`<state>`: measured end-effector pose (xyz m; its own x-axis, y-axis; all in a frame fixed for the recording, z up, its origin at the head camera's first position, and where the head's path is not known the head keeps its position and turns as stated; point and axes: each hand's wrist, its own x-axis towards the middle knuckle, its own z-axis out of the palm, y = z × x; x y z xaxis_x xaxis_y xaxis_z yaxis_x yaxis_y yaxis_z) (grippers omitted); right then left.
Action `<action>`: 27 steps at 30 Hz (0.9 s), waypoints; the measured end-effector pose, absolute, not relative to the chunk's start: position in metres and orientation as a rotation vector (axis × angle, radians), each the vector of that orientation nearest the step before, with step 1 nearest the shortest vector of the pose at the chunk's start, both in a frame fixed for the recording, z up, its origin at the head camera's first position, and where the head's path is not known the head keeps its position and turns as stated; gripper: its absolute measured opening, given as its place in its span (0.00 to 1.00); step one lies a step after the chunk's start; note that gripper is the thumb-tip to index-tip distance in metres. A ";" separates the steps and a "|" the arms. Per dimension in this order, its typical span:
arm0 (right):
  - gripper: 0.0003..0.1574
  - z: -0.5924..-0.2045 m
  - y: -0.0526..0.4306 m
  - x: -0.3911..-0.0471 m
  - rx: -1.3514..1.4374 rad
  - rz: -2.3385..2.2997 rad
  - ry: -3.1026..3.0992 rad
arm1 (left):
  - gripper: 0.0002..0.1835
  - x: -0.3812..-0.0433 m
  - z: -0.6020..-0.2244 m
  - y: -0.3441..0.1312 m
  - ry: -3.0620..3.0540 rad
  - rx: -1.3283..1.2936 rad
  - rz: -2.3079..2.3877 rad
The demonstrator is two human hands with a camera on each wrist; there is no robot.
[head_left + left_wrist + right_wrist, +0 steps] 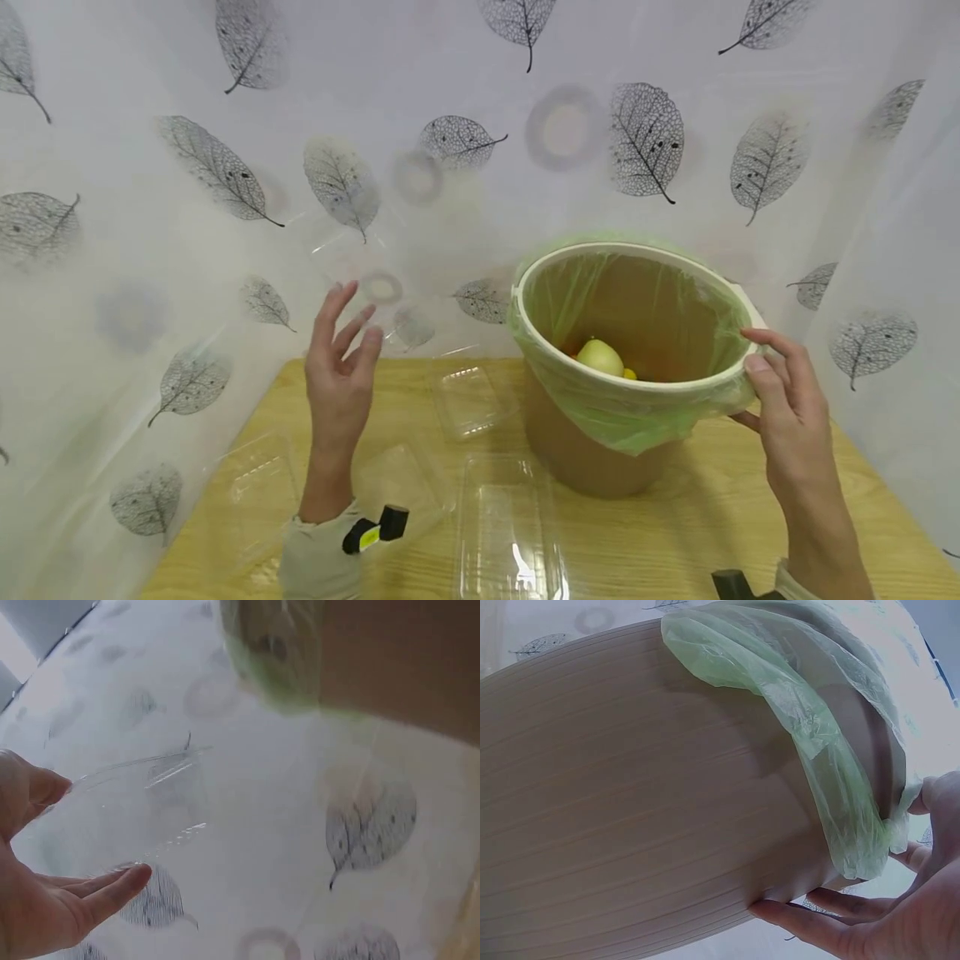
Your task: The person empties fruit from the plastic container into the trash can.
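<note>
In the left wrist view, a see-through plastic box sits between the thumb and fingers of my left hand, which grips it by its edges. That hand is raised at the left, over the table. My right hand holds the right side of a brown bin at its white rim, with some fingers against the outer wall. A thin green bag lines the bin and folds over the rim. Inside lies a pale green, pear-like fruit, with a bit of something yellow beside it.
Several clear plastic boxes lie on the wooden table, one at the front middle and another near the back edge. A whitish curtain with a dark leaf print hangs behind the table and along both sides.
</note>
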<state>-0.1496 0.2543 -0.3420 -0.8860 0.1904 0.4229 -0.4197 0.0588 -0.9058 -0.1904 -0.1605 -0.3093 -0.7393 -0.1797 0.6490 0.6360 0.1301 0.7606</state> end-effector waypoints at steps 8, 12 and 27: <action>0.25 -0.340 0.253 -0.151 0.252 1.895 -1.898 | 0.26 -0.208 -0.347 -0.223 -2.003 -0.094 -1.679; 0.26 -0.341 0.254 -0.149 0.243 1.908 -1.891 | 0.26 -0.219 -0.371 -0.243 -2.082 0.107 -1.778; 0.26 -0.340 0.256 -0.150 0.247 1.874 -1.917 | 0.32 -0.234 -0.425 -0.276 -2.481 0.398 -1.821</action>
